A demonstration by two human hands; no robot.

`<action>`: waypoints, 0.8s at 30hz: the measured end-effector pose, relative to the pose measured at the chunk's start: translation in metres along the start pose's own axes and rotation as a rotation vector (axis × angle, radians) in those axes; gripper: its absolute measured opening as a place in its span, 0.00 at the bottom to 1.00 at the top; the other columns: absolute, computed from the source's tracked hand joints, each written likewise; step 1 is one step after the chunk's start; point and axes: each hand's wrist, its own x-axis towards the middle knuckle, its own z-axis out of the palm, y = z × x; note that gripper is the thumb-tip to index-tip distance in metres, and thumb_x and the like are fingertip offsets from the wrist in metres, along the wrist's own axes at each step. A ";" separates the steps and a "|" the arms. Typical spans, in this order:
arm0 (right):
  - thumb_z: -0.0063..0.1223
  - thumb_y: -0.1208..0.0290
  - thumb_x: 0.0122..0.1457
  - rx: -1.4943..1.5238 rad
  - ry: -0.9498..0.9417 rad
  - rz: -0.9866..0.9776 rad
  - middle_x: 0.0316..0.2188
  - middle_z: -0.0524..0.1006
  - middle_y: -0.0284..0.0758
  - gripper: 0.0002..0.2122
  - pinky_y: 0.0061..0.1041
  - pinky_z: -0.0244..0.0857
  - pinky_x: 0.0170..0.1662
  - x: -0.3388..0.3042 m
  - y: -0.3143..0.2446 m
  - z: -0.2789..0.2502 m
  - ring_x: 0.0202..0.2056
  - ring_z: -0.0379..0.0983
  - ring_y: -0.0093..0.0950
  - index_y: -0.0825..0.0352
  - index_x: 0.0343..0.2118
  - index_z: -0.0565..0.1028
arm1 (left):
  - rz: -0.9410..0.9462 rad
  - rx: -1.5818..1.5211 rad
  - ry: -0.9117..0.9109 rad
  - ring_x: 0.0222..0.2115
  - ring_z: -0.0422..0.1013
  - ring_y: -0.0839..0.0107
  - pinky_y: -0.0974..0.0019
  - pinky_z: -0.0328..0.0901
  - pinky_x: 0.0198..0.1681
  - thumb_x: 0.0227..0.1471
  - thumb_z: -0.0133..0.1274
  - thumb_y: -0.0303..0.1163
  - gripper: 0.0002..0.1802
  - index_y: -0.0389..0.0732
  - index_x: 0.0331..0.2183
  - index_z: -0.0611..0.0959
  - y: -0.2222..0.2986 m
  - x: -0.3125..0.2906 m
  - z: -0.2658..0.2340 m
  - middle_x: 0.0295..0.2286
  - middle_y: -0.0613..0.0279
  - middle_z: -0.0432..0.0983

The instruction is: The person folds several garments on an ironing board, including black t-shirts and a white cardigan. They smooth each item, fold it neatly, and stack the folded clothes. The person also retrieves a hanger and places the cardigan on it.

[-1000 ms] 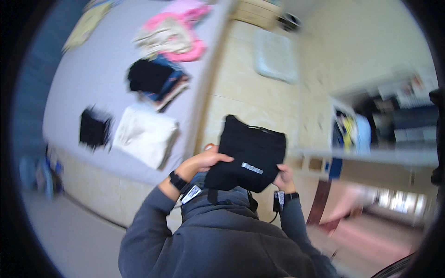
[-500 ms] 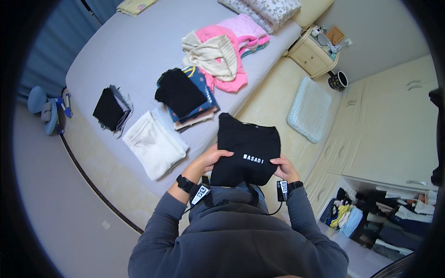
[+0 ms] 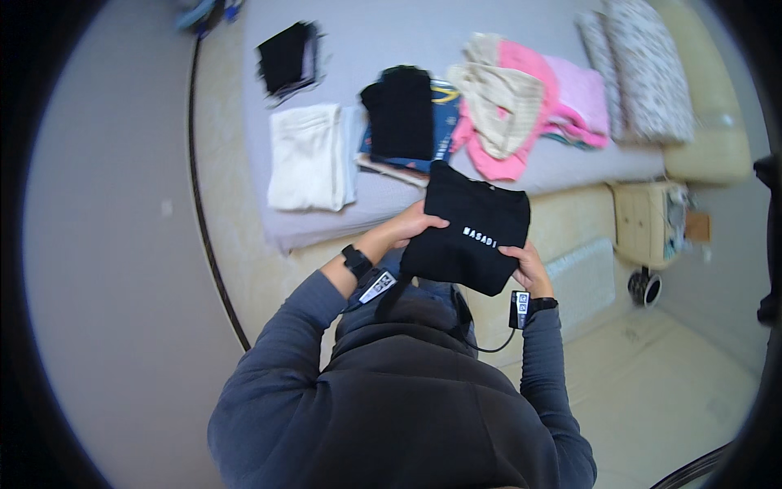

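A folded black garment with small white lettering point(image 3: 466, 216) is held up in front of me, its kind not clear from the fold. My left hand point(image 3: 413, 224) grips its left side, thumb on top and fingers underneath. On the right side, my right hand point(image 3: 529, 267) pinches the lower edge the same way. Just beyond the garment, a stack topped by folded black clothing point(image 3: 399, 114) lies on the bed point(image 3: 383, 28), with a dark blue patterned piece below it. White folded trousers point(image 3: 306, 159) lie to the left of that stack.
A small dark folded pile point(image 3: 285, 61) lies at the bed's far left. Heaped pink and cream clothes point(image 3: 505, 106) are right of the stacks, near patterned pillows point(image 3: 648, 69). A bedside cabinet point(image 3: 643, 222), a dark bin point(image 3: 644, 287) and a pale mat point(image 3: 582, 281) are at the right.
My view has turned to the right, so the bed now runs straight across ahead and the open wardrobe drawer has left the picture. Both hands still hold the black garment.
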 end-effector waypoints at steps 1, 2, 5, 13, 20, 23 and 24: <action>0.53 0.87 0.45 -0.014 0.009 0.029 0.46 0.72 0.39 0.27 0.30 0.66 0.50 0.005 -0.005 0.005 0.46 0.71 0.31 0.70 0.52 0.63 | 0.018 -0.020 0.034 0.43 0.70 0.66 0.64 0.65 0.48 0.44 0.55 0.21 0.29 0.32 0.50 0.66 0.002 -0.006 -0.003 0.44 0.54 0.70; 0.53 0.87 0.45 -0.004 -0.023 0.072 0.46 0.71 0.39 0.28 0.29 0.66 0.51 0.011 -0.009 0.012 0.46 0.71 0.31 0.70 0.52 0.63 | 0.036 -0.035 0.019 0.43 0.69 0.66 0.64 0.65 0.49 0.44 0.55 0.21 0.29 0.32 0.50 0.66 0.004 -0.012 -0.008 0.44 0.53 0.70; 0.52 0.89 0.44 -0.109 -0.068 0.170 0.46 0.71 0.38 0.28 0.29 0.65 0.51 0.058 -0.011 0.055 0.46 0.70 0.31 0.70 0.52 0.62 | 0.055 -0.037 0.164 0.44 0.68 0.66 0.64 0.64 0.50 0.43 0.54 0.21 0.31 0.33 0.51 0.66 0.021 -0.024 -0.058 0.44 0.54 0.70; 0.51 0.90 0.41 -0.419 -0.244 0.120 0.49 0.67 0.39 0.33 0.28 0.58 0.55 0.188 0.048 0.200 0.51 0.64 0.31 0.72 0.55 0.58 | 0.170 0.101 0.424 0.44 0.67 0.68 0.66 0.61 0.52 0.40 0.57 0.22 0.34 0.33 0.52 0.65 0.035 -0.082 -0.226 0.44 0.56 0.71; 0.57 0.84 0.43 -0.761 -0.325 -0.341 0.53 0.65 0.42 0.37 0.26 0.56 0.56 0.310 0.139 0.295 0.51 0.63 0.30 0.71 0.58 0.54 | 0.406 0.242 0.704 0.46 0.68 0.68 0.65 0.62 0.51 0.42 0.57 0.20 0.33 0.35 0.53 0.66 0.049 -0.130 -0.361 0.46 0.57 0.71; 0.55 0.87 0.44 -0.267 -0.203 -0.039 0.43 0.73 0.39 0.34 0.24 0.67 0.42 0.342 0.175 0.293 0.39 0.72 0.26 0.65 0.57 0.59 | 0.245 0.313 0.889 0.45 0.69 0.63 0.66 0.63 0.49 0.43 0.57 0.21 0.36 0.36 0.55 0.62 0.028 -0.115 -0.414 0.44 0.51 0.71; 0.54 0.86 0.44 -0.527 -0.029 -0.098 0.39 0.73 0.38 0.30 0.24 0.67 0.40 0.346 0.180 0.286 0.36 0.72 0.26 0.65 0.53 0.62 | 0.132 0.446 1.007 0.44 0.69 0.62 0.65 0.64 0.48 0.43 0.56 0.21 0.36 0.36 0.55 0.62 0.020 -0.107 -0.428 0.43 0.49 0.71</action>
